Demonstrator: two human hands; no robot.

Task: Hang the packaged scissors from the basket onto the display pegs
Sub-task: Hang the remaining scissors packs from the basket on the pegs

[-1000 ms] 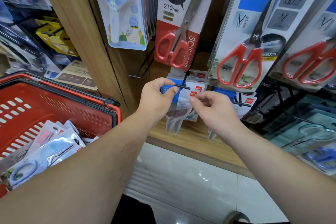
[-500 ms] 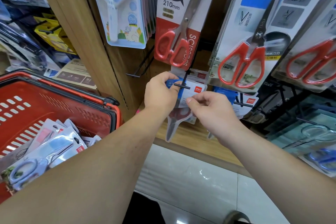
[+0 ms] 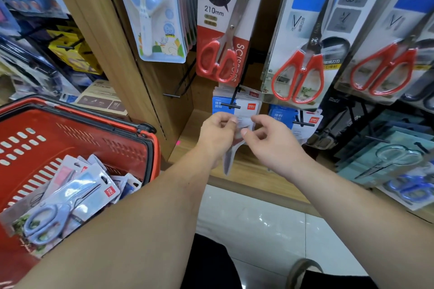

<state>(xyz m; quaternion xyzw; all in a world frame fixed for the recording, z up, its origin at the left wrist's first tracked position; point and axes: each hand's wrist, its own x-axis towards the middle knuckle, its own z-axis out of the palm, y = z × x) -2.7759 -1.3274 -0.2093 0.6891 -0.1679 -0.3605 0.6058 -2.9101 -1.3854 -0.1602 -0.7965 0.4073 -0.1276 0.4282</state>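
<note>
1. Hanging one pack was the step in hand. You held a packaged scissors [image 3: 229,159] at the centre of the frame, just below the cross-bar tip of the display peg [image 3: 231,106].
2. Your left hand [image 3: 217,135] had its grip closed on the pack's left side, with the thumb on top and the fingers curled round. The pack's narrow lower end showed beneath that hand.
3. Your right hand [image 3: 270,143] sat just beside it, fingers curled and thumb tip at the pack's right edge. I could not tell whether that grip truly pinched the card or only touched it.
4. The peg already carried several hung packs [image 3: 246,103] behind its tip. I could not tell for certain whether your pack's hole was on the wire. It looked to sit below the tip, so I judged it not yet hung.
5. As I judged it, the next move called for raising the card's top and lining its hang hole up with the peg tip. You would then have had to ease it past the cross-bar and slide it back against the others.
6. More basket packs [image 3: 70,197] lay in the red basket [image 3: 94,138] at the lower left of the frame, so a good share of the task remained.
</note>
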